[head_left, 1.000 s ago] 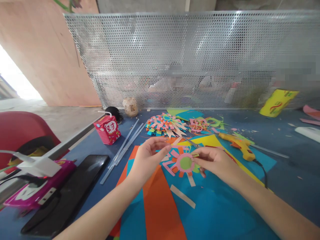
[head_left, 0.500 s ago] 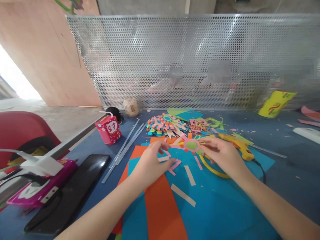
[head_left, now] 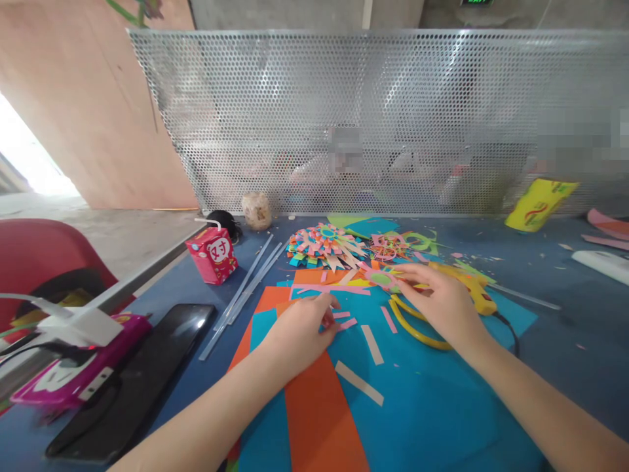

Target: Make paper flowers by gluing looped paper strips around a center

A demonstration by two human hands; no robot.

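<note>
My right hand (head_left: pixel 442 295) pinches a small paper flower (head_left: pixel 381 280) with a green centre and pink petals, held above the blue paper sheet (head_left: pixel 432 400). My left hand (head_left: pixel 307 328) is low over the sheet, its fingers curled together at a short pink paper strip (head_left: pixel 348 324). A second pink strip (head_left: pixel 341 315) lies just beyond those fingertips. Cream strips (head_left: pixel 372 344) are scattered nearer me. Beside my right hand lies a yellow glue gun (head_left: pixel 472 288), partly hidden by the fingers.
A layered paper flower (head_left: pixel 324 246) and paper scraps (head_left: pixel 390 247) sit behind my hands. Clear glue sticks (head_left: pixel 250 288), a red drink carton (head_left: pixel 212 255), a phone (head_left: pixel 137 380) and a purple power strip (head_left: pixel 83 367) are at left. A perforated metal screen (head_left: pixel 304 118) borders the table's back.
My left hand has lowered onto the pink strips and its fingers have closed. My right hand has shifted slightly, carrying the small flower a little up and right, away from my left hand.
</note>
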